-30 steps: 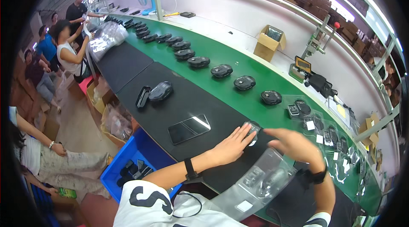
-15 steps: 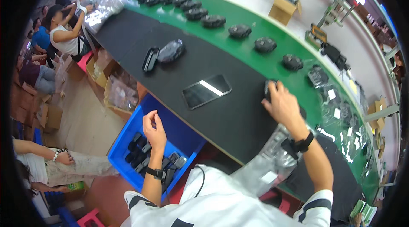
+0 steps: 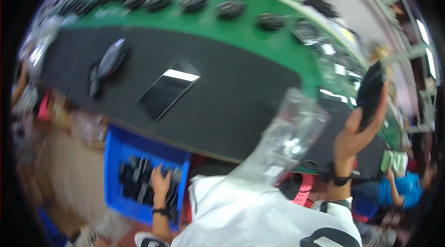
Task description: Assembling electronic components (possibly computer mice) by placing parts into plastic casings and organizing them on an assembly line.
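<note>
My right hand (image 3: 361, 128), raised at the right, grips a smooth black oval object (image 3: 371, 91) tilted upright; blur hides its exact kind. My left hand (image 3: 160, 183) is low over a blue bin (image 3: 111, 173), fingers apart, next to several small black parts (image 3: 134, 177) inside it. Whether it touches any of them is unclear. A dark glossy flat panel like a tablet (image 3: 170, 90) lies on the black mat (image 3: 222, 94). Farther left on the mat rest a plastic-wrapped dark oval object (image 3: 112, 57) and a small black tray-like piece (image 3: 94, 81).
Several dark oval objects (image 3: 231, 9) line the green surface (image 3: 250, 43) beyond the mat. A clear plastic bag (image 3: 294, 126) hangs over the near edge in front of me. More bagged items (image 3: 333, 68) lie at right. A person in blue (image 3: 398, 189) is at far right.
My view has swung right. My right hand has lifted the black oval object off the table and moved it right. My left hand has lowered into the blue bin.
</note>
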A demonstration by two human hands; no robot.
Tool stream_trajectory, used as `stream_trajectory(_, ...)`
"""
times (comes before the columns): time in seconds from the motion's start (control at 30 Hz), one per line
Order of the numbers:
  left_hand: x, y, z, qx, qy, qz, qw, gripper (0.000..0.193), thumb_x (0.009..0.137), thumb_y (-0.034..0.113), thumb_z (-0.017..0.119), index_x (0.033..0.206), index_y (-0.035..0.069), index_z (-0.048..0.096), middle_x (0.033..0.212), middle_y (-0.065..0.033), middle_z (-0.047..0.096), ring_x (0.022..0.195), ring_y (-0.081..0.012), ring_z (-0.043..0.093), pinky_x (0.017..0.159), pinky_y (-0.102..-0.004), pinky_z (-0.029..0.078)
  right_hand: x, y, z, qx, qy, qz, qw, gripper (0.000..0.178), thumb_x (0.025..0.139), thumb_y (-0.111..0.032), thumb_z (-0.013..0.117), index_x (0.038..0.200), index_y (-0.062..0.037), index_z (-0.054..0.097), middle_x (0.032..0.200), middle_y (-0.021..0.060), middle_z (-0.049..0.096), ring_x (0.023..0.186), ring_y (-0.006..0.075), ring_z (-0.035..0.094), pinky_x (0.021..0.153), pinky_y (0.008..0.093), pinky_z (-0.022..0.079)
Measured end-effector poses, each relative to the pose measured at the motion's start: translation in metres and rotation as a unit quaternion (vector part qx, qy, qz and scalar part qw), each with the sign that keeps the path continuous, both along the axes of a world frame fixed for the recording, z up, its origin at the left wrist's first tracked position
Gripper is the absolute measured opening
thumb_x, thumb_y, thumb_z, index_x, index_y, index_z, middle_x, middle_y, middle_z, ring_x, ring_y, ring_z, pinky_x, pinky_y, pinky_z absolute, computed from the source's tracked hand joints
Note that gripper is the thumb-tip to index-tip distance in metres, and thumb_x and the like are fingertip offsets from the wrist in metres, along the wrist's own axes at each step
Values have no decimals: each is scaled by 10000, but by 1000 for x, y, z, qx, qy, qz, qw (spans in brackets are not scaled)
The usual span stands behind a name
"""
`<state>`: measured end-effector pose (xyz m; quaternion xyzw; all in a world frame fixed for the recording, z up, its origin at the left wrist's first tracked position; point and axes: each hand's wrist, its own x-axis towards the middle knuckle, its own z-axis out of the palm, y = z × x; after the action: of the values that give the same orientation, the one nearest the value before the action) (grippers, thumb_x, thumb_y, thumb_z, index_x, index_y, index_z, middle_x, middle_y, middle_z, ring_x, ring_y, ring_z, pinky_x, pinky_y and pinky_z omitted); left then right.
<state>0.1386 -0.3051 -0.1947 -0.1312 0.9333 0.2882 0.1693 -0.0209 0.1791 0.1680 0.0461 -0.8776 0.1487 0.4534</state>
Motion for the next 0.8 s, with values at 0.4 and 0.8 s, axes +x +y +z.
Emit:
stream_trajectory(0.4,-36,12,-13,174,-1,-69,982,293,964,213,668,1062,-62,645,954,-186,698,888,-276,640,806,-391,511,94,-17,-115,-26,-321,-82,943,902,863,-400,720,1537,7,281,1586,314,203,1458,483,237,1202,551,200)
stream_trajectory(0.8,-142,218,255,687,-19,-167,707,540,1045,423,338,1382,40,514,648,-157,566,432,-178,478,395,-274,373,60,51,-127,-125,-240,220,937,342,805,-90,780,1138,-75,704,1366,165,598,1374,364,471,1158,472,360)
